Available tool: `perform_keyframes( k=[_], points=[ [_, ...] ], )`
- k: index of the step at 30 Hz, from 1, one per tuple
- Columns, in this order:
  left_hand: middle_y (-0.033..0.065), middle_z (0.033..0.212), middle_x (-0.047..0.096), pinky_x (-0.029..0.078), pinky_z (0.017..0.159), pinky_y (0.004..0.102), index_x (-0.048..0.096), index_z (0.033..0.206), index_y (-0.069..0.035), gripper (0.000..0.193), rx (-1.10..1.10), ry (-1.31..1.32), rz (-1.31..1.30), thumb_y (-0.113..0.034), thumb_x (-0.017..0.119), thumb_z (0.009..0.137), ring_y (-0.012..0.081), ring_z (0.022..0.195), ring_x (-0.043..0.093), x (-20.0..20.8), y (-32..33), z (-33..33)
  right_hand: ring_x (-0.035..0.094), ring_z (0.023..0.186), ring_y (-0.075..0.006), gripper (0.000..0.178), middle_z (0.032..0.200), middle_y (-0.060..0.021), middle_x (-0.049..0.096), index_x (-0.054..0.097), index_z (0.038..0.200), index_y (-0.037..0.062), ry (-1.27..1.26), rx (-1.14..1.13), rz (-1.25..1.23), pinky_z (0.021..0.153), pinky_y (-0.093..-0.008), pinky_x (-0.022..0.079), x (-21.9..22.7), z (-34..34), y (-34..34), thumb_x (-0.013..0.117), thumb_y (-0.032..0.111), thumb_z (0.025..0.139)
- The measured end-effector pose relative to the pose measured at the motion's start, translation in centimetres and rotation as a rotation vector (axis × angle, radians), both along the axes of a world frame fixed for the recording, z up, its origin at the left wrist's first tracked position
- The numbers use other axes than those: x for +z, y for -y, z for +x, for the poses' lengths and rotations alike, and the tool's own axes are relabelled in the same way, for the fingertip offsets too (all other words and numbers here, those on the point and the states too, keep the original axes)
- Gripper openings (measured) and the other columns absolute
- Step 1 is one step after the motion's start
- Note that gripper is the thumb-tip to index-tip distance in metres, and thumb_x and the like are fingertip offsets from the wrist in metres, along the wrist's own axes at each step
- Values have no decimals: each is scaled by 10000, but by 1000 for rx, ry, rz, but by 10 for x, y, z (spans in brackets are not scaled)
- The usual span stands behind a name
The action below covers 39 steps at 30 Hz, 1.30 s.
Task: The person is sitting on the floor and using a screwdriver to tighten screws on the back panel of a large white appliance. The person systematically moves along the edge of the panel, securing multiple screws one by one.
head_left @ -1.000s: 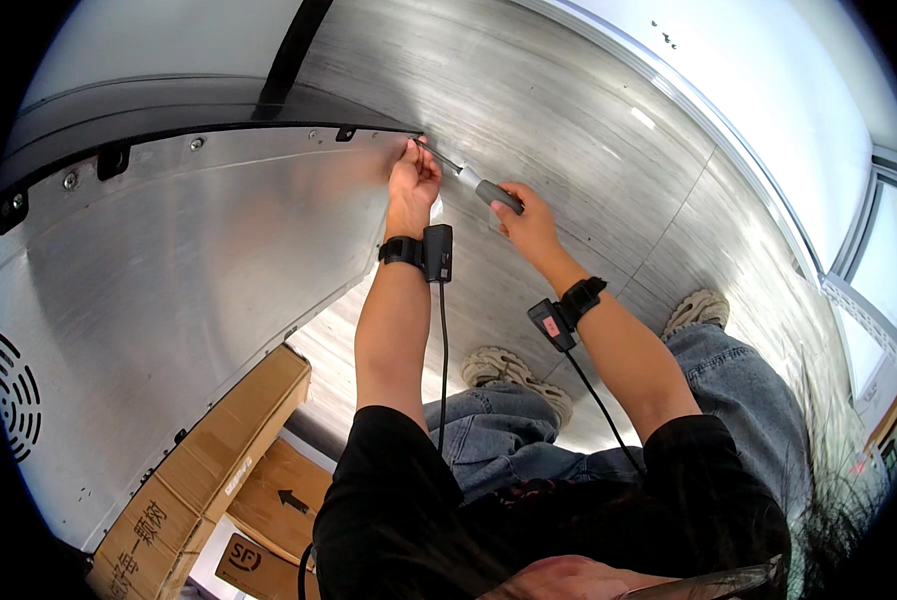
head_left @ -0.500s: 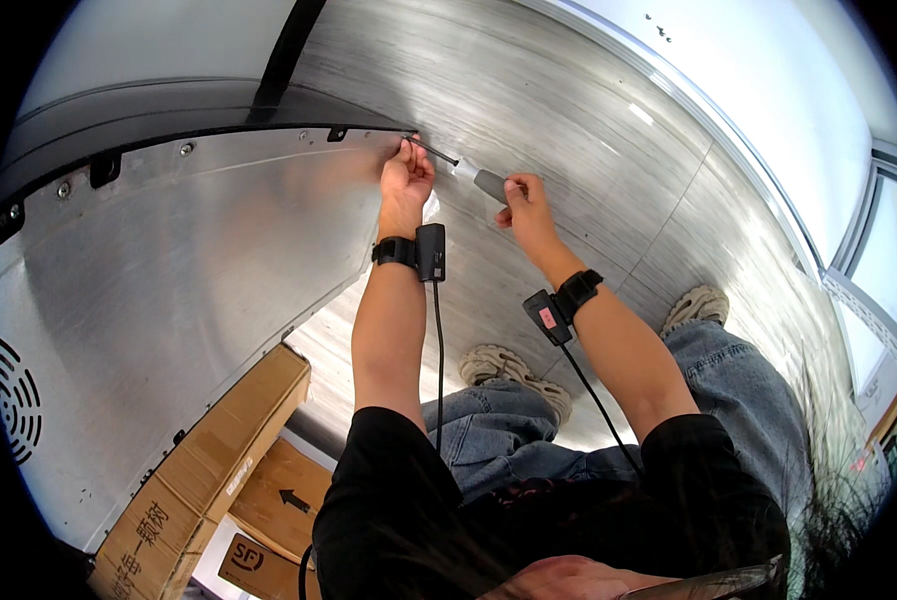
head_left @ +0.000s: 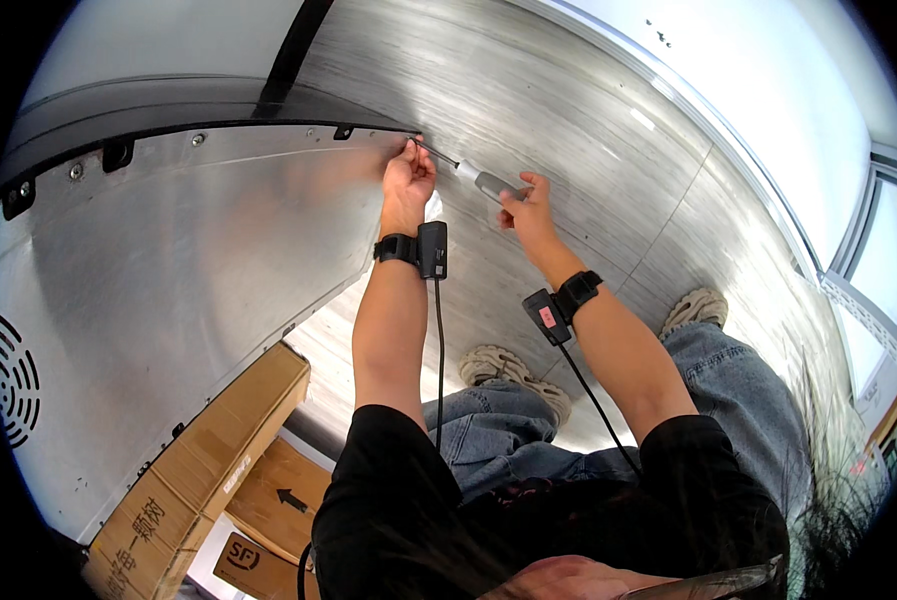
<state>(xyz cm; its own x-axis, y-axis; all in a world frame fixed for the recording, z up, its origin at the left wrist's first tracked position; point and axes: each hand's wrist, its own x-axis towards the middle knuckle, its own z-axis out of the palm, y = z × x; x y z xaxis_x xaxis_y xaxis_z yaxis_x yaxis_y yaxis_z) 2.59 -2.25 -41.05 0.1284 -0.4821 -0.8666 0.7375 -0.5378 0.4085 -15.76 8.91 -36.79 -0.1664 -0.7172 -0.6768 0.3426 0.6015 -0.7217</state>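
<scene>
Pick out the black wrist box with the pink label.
The right wrist box, behind the hand at the screwdriver's handle; the left wrist box shows no pink.

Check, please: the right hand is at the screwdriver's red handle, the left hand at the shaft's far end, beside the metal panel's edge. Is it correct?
Only the colour is wrong: the head view shows the handle is grey. The right hand is at it, the left hand at the far end of the shaft, beside the edge of the metal panel.

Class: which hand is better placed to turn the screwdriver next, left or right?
Probably the right hand: it is at the screwdriver's grey handle, while the left hand is by the shaft's far end.
</scene>
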Motion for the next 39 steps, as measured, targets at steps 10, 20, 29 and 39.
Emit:
perform_keyframes(
  k=[10,20,29,39],
  points=[
    [6,770,621,455,569,217,626,928,-43,150,20,-13,-18,-155,528,914,102,648,551,-5,0,4,539,611,-122,292,775,-65,506,408,1092,45,3,147,10,499,-258,437,12,-7,6,497,264,921],
    [17,757,621,465,573,220,629,934,-25,170,21,-5,-10,-155,521,917,109,638,552,-3,1,0,524,555,-143,417,945,-136,485,369,1188,20,14,153,61,467,-293,458,10,-8,9,498,313,921],
    [-7,785,623,461,569,212,624,930,-70,134,6,0,-21,-137,508,923,89,641,556,-4,1,0,528,572,-144,457,924,-128,501,337,1222,21,10,188,22,476,-281,466,7,-5,6,475,345,930],
    [5,773,622,460,567,215,624,927,-42,159,11,-14,-17,-147,505,926,98,637,556,-5,2,0,556,627,-159,413,827,-109,534,401,1129,2,-34,108,8,467,-307,462,12,0,1,497,343,918]
  ],
)
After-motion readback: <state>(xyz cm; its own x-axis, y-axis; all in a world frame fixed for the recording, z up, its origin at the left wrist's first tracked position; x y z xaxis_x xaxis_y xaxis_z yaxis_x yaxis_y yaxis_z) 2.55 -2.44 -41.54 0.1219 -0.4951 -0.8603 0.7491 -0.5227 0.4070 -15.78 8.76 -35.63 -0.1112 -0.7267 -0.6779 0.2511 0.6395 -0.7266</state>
